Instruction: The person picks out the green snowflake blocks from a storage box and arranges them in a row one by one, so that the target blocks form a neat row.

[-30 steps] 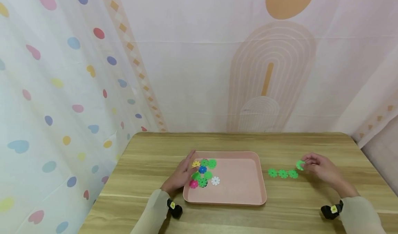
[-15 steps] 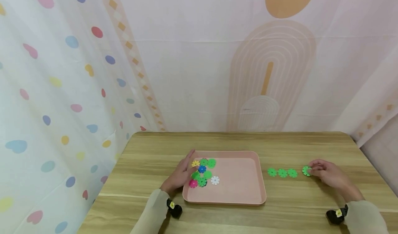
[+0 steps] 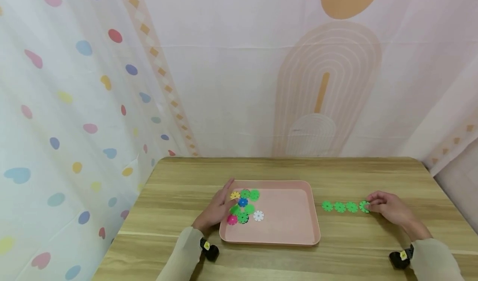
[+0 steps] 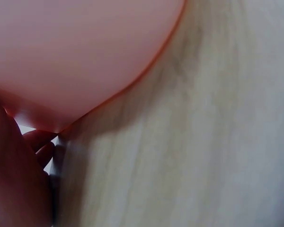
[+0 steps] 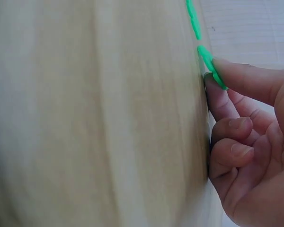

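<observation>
In the head view, my right hand [image 3: 390, 208] pinches a green notched plastic disc [image 3: 364, 206] between thumb and fingers. That disc lies at the right end of a row of matching green discs [image 3: 339, 207] on the table; whether its edge touches its neighbour I cannot tell. The right wrist view has the pinched disc [image 5: 209, 64] tilted edge-on between the thumb and a finger. My left hand [image 3: 215, 208] holds the left side of a pink tray [image 3: 284, 185], its thumb over the rim. Some of its fingers are hidden in the left wrist view.
At the tray's left lie several more notched discs, among them a white disc [image 3: 258, 216], a blue disc [image 3: 243, 202] and a pink disc [image 3: 232, 219]. The wooden table [image 3: 272, 260] ends at a patterned curtain [image 3: 231, 106] behind.
The right hand has brought the green disc down from above the row, first to the right, then left to the row's end. The left hand has stayed at the tray.
</observation>
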`<state>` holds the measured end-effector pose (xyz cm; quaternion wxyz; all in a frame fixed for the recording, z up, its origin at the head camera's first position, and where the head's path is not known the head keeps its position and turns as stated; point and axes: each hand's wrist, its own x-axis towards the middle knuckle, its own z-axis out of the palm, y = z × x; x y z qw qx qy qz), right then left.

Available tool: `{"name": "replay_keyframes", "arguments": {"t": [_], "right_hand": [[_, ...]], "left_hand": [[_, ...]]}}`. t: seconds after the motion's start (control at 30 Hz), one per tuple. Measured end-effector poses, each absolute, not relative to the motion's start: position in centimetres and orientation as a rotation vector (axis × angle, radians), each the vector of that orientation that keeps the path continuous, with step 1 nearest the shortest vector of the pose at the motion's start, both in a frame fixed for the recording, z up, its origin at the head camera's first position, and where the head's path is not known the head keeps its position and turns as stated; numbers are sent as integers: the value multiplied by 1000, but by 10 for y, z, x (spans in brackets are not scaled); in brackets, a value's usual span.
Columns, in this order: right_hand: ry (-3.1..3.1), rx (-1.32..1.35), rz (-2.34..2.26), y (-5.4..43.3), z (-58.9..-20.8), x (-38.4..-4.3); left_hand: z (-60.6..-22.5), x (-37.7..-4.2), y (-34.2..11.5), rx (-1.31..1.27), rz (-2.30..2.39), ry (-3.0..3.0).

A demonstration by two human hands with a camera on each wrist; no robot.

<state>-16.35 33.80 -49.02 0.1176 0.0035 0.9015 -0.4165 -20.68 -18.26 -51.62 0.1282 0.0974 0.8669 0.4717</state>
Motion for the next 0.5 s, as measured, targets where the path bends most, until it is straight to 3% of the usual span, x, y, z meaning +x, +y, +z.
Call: {"name": "replay_keyframes", "arguments": {"t": [0.5], "right_hand": [[2704,25,-1178,332,-488,-162]], "left_hand": [[-516,-205,-182,240,1402,2494]]}}
